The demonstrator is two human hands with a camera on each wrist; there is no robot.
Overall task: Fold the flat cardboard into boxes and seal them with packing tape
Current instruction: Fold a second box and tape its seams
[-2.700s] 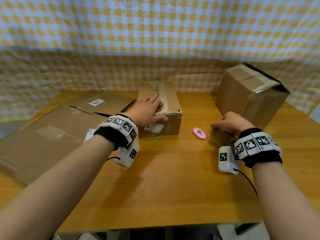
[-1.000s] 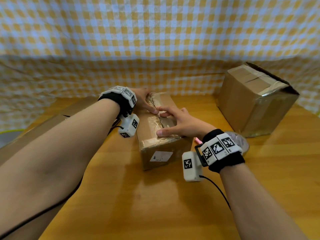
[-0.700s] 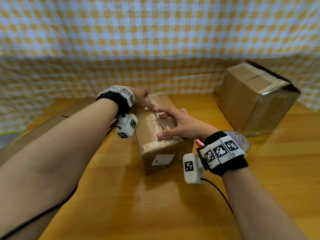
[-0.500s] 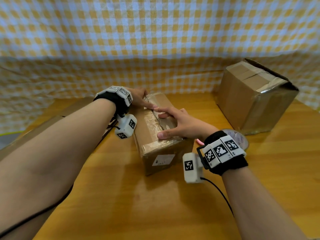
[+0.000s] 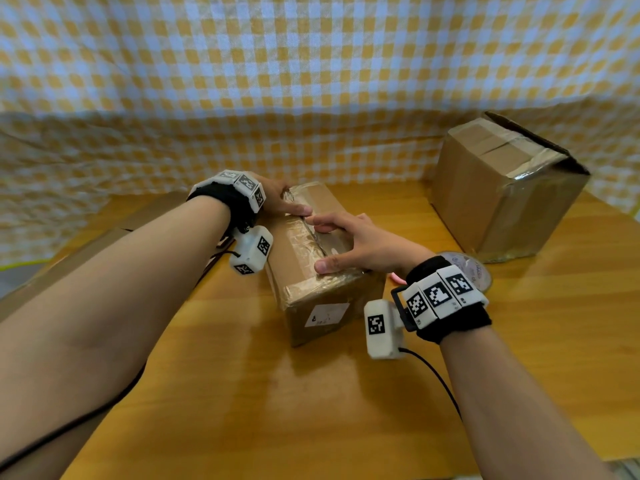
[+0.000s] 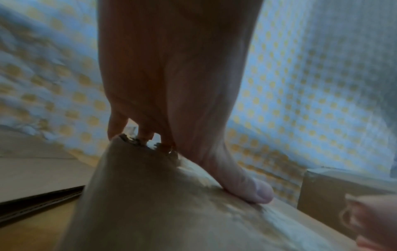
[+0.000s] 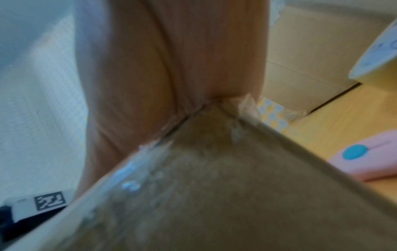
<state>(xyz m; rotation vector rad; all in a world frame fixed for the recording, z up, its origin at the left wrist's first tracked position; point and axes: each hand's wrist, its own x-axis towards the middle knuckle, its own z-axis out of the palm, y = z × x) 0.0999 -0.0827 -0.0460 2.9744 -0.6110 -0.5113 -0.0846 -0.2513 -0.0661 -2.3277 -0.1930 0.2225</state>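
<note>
A small cardboard box (image 5: 322,271) lay near the middle of the wooden counter (image 5: 311,403), one short end with a white label (image 5: 327,315) facing the person. Shiny packing tape (image 5: 304,237) ran along its top seam and wrinkled over the near top edge.

The left hand (image 5: 277,199) held the box's far left top corner: the thumb lay flat along the taped top, and in the left wrist view the fingers (image 6: 117,125) curled down over the far edge. The right hand (image 5: 360,247) rested spread on the top of the box nearer the person, fingers nearly straight, the forefinger reaching to the seam just short of the left thumb, and the thumb pressed on the tape at the near edge. In the right wrist view the palm (image 7: 171,68) sat against the box's top corner.

Just right of the box, partly hidden behind the right wrist, lay a pink cutter (image 7: 365,159) with a blue button, and beside it a roll of tape (image 5: 467,268) flat on the counter. A larger taped box (image 5: 502,188) stood tilted at the far right corner. Flattened cardboard (image 5: 69,265) lay along the left edge. A yellow-and-white checked cloth (image 5: 311,81) hung behind the counter.
</note>
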